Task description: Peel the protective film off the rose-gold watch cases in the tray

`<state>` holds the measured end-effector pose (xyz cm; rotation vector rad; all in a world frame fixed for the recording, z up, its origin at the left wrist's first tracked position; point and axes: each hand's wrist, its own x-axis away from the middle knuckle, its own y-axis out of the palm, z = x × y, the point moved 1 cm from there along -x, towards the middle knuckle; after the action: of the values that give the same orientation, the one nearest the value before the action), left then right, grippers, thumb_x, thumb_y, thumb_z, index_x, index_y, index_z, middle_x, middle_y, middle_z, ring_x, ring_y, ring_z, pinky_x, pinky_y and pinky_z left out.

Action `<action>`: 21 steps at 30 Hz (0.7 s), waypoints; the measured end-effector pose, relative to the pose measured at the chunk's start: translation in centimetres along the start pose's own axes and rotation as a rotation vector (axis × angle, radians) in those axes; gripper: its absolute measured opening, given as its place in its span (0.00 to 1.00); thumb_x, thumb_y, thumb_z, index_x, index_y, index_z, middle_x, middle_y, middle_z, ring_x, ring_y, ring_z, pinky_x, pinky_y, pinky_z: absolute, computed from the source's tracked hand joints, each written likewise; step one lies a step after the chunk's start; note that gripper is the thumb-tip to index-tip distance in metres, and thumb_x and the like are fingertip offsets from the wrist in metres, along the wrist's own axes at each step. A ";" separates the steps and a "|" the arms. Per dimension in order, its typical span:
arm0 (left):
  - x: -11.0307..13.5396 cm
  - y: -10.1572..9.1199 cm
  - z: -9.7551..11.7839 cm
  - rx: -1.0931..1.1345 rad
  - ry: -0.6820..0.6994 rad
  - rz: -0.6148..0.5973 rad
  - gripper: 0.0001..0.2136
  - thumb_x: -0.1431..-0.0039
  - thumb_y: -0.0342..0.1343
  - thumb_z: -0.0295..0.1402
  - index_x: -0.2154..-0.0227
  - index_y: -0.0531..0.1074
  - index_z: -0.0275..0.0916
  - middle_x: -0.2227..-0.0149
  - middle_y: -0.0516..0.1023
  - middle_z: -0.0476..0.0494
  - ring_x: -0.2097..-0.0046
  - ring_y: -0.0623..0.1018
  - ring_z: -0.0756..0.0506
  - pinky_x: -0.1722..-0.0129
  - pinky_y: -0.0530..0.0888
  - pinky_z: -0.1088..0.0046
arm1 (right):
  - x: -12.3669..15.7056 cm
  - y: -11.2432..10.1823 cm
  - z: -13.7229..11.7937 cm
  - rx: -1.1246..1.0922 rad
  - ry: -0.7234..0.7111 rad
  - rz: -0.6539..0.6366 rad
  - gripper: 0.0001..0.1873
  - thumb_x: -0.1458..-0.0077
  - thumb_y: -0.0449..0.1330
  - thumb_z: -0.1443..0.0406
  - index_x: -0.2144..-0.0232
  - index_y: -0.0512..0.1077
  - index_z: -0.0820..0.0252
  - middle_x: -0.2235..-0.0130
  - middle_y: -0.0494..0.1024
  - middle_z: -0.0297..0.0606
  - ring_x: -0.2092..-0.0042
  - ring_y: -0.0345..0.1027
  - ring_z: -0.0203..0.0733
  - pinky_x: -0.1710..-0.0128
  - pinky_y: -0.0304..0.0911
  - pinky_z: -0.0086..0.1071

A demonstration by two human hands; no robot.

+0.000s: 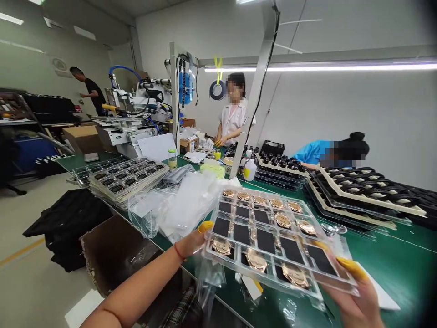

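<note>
A clear plastic tray (266, 240) is held up over the green table, tilted toward me. Gold-coloured watch heads (256, 259) sit in some of its compartments, and black pads show in others. My left hand (197, 237), wearing yellow finger covers, grips the tray's left edge. On the right side, my right hand (362, 291) is closed round the edge, with a yellow-covered thumb on the rim and other fingers visible through the plastic underneath. Beneath the tray lies a small white and yellow piece (251, 286), partly covered by it.
Crumpled clear plastic bags (184, 200) lie left of the tray. Stacked trays (129, 177) stand farther left, more trays with black rings (372, 189) at right. A white bottle (250, 170) stands by the post. Two co-workers are across the table; another person stands far left.
</note>
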<state>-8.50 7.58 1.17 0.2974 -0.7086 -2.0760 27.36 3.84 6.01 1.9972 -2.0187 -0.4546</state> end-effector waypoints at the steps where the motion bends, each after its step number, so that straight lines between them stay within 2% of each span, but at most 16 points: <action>1: 0.9 -1.2 1.1 0.012 0.025 0.031 0.19 0.53 0.61 0.48 0.65 0.74 0.37 0.73 0.78 0.48 0.67 0.78 0.46 0.66 0.73 0.73 | -1.8 1.4 0.6 -0.062 0.061 -0.001 0.15 0.55 0.56 0.60 0.63 0.76 0.49 0.63 0.81 0.38 0.59 0.75 0.51 0.47 0.63 0.53; 4: 3.2 -4.6 4.9 0.040 0.046 0.112 0.20 0.53 0.59 0.51 0.70 0.74 0.36 0.77 0.77 0.48 0.74 0.77 0.46 0.72 0.74 0.72 | -7.0 6.7 2.9 -0.185 0.199 -0.120 0.18 0.60 0.56 0.65 0.63 0.74 0.52 0.64 0.80 0.38 0.58 0.74 0.50 0.46 0.60 0.53; 8: 5.6 -9.0 9.4 0.034 0.061 0.192 0.25 0.55 0.58 0.56 0.75 0.72 0.34 0.81 0.75 0.47 0.80 0.74 0.46 0.76 0.74 0.69 | -12.8 13.9 6.6 -0.307 0.232 -0.345 0.19 0.60 0.54 0.68 0.62 0.71 0.54 0.68 0.80 0.35 0.58 0.74 0.49 0.47 0.60 0.54; 12: 6.9 -13.8 11.5 0.007 0.096 0.347 0.22 0.53 0.58 0.53 0.76 0.69 0.35 0.82 0.73 0.49 0.83 0.71 0.48 0.77 0.73 0.69 | -17.6 18.9 10.8 -0.471 0.256 -0.363 0.16 0.60 0.53 0.70 0.65 0.70 0.57 0.68 0.79 0.34 0.61 0.74 0.46 0.48 0.62 0.51; 16: 6.0 -17.2 11.4 0.000 0.098 0.498 0.15 0.46 0.57 0.43 0.77 0.65 0.37 0.82 0.70 0.52 0.80 0.72 0.51 0.74 0.73 0.75 | -20.8 21.6 14.5 -0.448 0.265 -0.382 0.17 0.65 0.52 0.72 0.67 0.70 0.58 0.71 0.79 0.34 0.62 0.74 0.46 0.52 0.65 0.49; 19: 5.3 -18.6 10.8 -0.019 0.097 0.603 0.11 0.45 0.57 0.39 0.73 0.66 0.37 0.80 0.70 0.53 0.78 0.73 0.51 0.73 0.73 0.76 | -21.6 21.9 16.3 -0.384 0.286 -0.400 0.16 0.65 0.52 0.71 0.70 0.70 0.59 0.72 0.78 0.36 0.63 0.74 0.47 0.55 0.67 0.49; 21: 5.7 -19.3 10.5 -0.052 0.088 0.659 0.09 0.47 0.59 0.35 0.70 0.67 0.36 0.77 0.72 0.50 0.76 0.74 0.50 0.72 0.73 0.74 | -21.8 21.7 17.1 -0.333 0.293 -0.389 0.14 0.66 0.52 0.72 0.72 0.70 0.60 0.74 0.77 0.37 0.64 0.74 0.47 0.57 0.68 0.48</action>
<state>-29.73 15.26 -1.36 0.1010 -0.5963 -1.4423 1.01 26.27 -0.23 2.0939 -1.2913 -0.5018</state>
